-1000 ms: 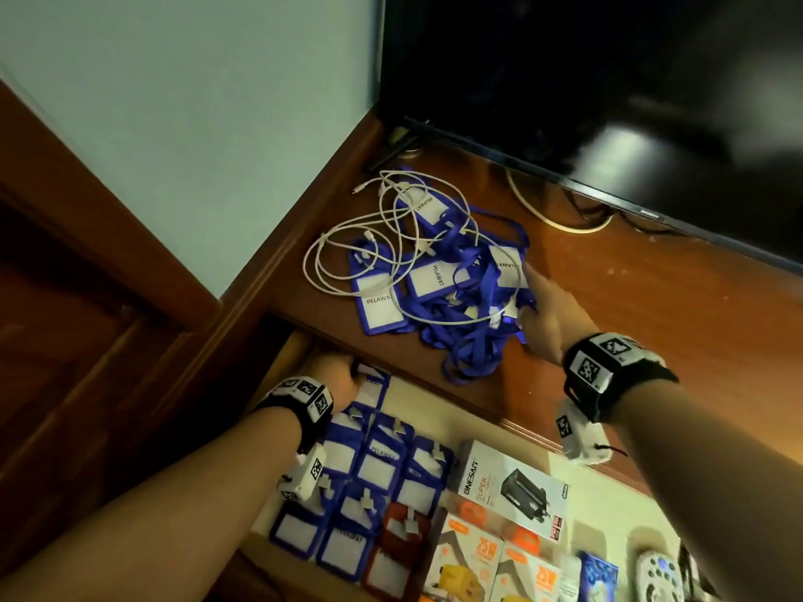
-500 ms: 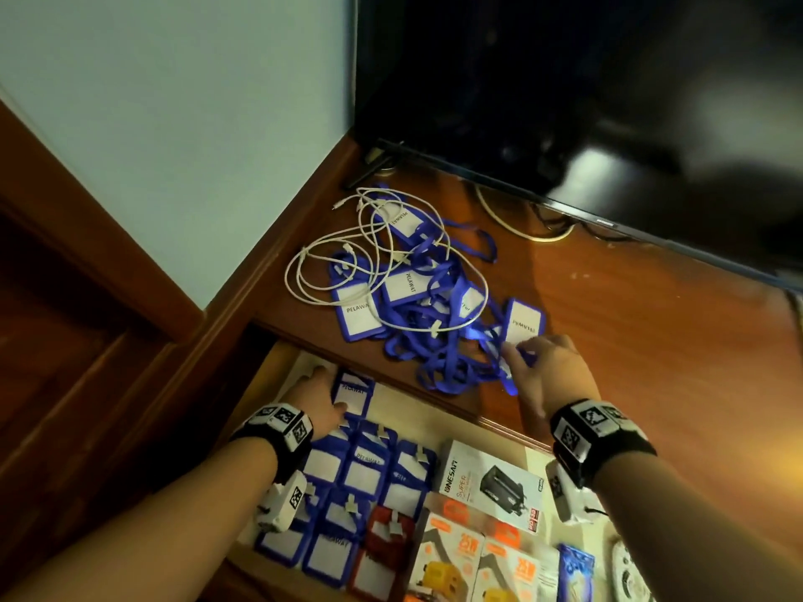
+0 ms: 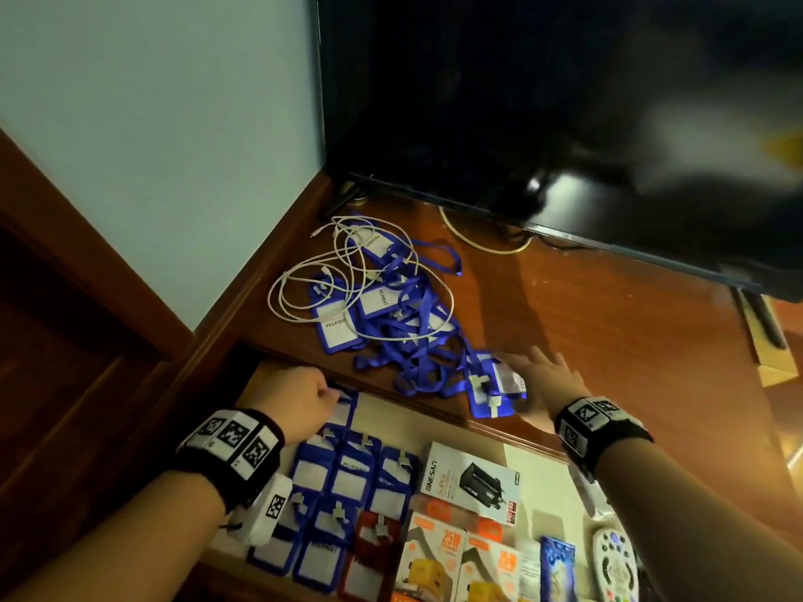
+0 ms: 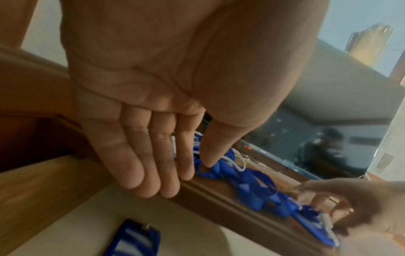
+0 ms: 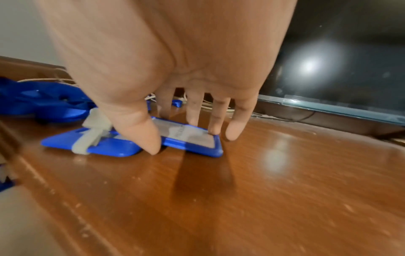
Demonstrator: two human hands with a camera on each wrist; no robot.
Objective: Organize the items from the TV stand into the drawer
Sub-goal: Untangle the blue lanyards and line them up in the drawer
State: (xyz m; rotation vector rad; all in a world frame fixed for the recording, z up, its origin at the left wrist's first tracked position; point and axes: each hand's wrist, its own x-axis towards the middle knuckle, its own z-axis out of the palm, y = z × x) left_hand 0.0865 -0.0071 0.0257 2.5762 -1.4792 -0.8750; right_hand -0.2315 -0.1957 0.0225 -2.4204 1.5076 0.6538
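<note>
A tangle of blue lanyards with badge holders [image 3: 391, 328] and a white cable [image 3: 300, 280] lies on the wooden TV stand [image 3: 608, 341]. My right hand [image 3: 539, 384] [image 5: 188, 131] presses straight, spread fingers on two overlapping blue badge holders [image 3: 491, 388] [image 5: 197, 140] near the stand's front edge, with the thumb at their near side. The open drawer [image 3: 452, 423] below holds rows of blue badge holders [image 3: 347, 475]. My left hand [image 3: 300, 399] [image 4: 181, 171] hovers over the drawer's back left corner, palm flat and holding nothing.
A black TV [image 3: 565, 123] stands at the back of the stand, with a cable [image 3: 482, 247] under it. The drawer also holds a red badge holder [image 3: 373, 545], charger boxes [image 3: 471, 482] and a white remote [image 3: 615, 562]. A wall rises at the left.
My right hand has dragged two badge holders out of the pile toward the stand's front edge. The left hand has stayed at the drawer's back left.
</note>
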